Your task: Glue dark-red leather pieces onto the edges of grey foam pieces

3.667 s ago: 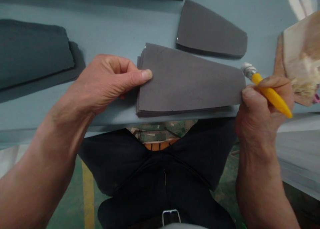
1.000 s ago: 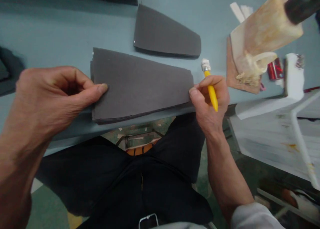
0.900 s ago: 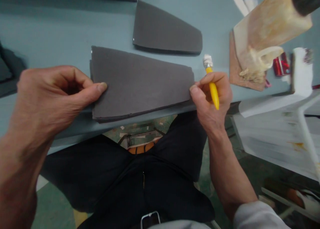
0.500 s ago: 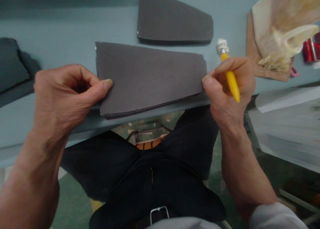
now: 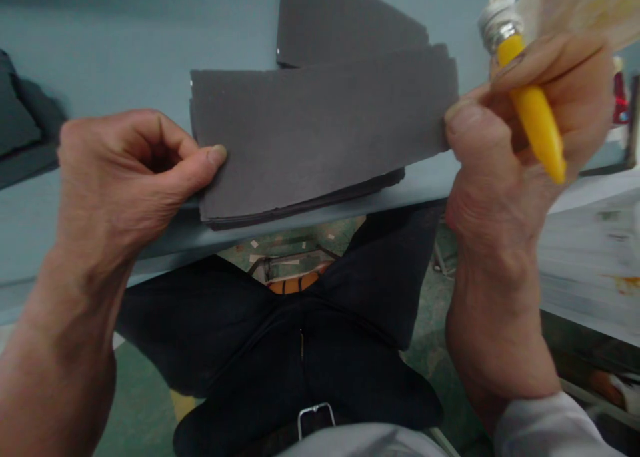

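Table edge [image 5: 425, 189] near grey stack [image 5: 373, 186]; right hand [image 5: 505, 144] pinching top sheet [image 5: 320, 124]

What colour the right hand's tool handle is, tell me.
The tool handle is yellow, best seen in the head view.

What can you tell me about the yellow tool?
The yellow tool has a smooth, plastic-looking handle narrowing toward its near end, a shiny metal collar and a lumpy whitish head; I can't make out bristles. It sits slantwise in the right hand, one finger crossing over the handle, the head pointing away from the person. The head is clear of the gray sheet pinched by that same hand.
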`<state>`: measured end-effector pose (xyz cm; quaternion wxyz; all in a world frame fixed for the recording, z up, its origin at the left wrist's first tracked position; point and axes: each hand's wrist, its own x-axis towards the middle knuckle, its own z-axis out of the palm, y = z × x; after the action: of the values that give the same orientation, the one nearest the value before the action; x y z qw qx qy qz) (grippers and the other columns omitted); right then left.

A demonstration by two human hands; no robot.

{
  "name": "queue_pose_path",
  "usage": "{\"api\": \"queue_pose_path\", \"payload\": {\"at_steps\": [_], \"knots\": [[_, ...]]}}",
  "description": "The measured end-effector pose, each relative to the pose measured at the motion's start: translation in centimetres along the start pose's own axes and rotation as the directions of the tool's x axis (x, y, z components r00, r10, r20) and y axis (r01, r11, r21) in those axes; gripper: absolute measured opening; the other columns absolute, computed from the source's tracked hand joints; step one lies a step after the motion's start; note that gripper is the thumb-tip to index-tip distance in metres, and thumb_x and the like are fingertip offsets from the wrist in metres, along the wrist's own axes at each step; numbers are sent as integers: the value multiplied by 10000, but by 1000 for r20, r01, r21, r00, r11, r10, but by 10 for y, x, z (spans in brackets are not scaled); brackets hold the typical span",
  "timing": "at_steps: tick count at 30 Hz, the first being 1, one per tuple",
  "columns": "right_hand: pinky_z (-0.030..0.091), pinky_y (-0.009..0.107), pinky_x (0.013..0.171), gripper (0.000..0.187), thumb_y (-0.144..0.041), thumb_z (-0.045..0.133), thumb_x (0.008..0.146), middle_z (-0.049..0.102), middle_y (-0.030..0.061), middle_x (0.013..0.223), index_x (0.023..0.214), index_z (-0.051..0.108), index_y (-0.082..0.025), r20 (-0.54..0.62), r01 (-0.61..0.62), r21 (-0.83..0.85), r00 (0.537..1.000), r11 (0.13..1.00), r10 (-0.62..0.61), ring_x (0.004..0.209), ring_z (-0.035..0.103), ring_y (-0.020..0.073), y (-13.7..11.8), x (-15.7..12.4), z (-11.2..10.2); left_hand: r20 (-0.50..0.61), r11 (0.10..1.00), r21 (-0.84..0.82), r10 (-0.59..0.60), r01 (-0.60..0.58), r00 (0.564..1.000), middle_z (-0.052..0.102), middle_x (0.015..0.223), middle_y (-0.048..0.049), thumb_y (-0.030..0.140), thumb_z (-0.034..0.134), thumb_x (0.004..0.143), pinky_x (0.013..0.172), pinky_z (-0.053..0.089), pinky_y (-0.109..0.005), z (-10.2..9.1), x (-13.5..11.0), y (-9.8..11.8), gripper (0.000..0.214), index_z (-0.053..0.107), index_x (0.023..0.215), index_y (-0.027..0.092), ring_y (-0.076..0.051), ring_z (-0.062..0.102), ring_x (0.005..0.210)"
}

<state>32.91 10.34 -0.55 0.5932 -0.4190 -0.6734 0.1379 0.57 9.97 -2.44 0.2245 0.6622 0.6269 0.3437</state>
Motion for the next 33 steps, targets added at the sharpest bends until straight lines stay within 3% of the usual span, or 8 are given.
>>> {"api": "queue_pose_path", "payload": {"at_steps": [5,9,13,18,26,33], "knots": [[350,291,609,188,-244,752,819,450,-38,803,843,567,-255,-39,-100,-19,994,995,99,644,415,101,-3,-6,3,5,1000,3,-16,16,1000,592,626,62,492,792,840,561,287,-244,-1,0,0,383,710,728,134,-56,462,554],[360,311,638,181,-171,706,767,499,-26,809,885,591,-248,-47,-118,-84,992,989,114,643,444,114,8,-13,-1,19,999,20,-36,35,999,597,628,62,477,792,840,558,291,-238,-2,0,1,368,718,732,134,-51,463,559],[401,309,630,198,-200,711,781,514,-35,791,903,572,-272,-13,-129,-132,992,983,128,624,447,126,18,-19,-5,9,998,37,-42,41,999,599,641,60,501,775,838,570,303,-237,-2,-1,3,389,713,732,132,-53,465,569],[451,318,652,186,-190,708,781,543,-39,783,895,575,-253,-51,-168,-129,985,977,162,644,473,124,13,-26,-1,7,997,49,-53,53,999,596,644,49,502,774,846,562,301,-243,-1,0,5,390,715,737,132,-59,459,567],[592,360,802,204,-311,791,898,566,-35,845,932,592,-281,-9,-197,-151,980,969,198,743,594,153,25,-36,-5,-6,999,31,-40,40,999,602,643,53,488,778,836,569,300,-236,0,-1,2,380,702,730,131,-52,466,557],[588,370,823,191,-344,773,928,570,-29,878,941,595,-277,10,-207,-138,978,969,210,836,633,168,31,-44,-6,7,998,23,-51,51,999,602,642,43,500,777,835,524,302,-272,-2,-1,6,353,695,716,178,-84,474,557]]}}
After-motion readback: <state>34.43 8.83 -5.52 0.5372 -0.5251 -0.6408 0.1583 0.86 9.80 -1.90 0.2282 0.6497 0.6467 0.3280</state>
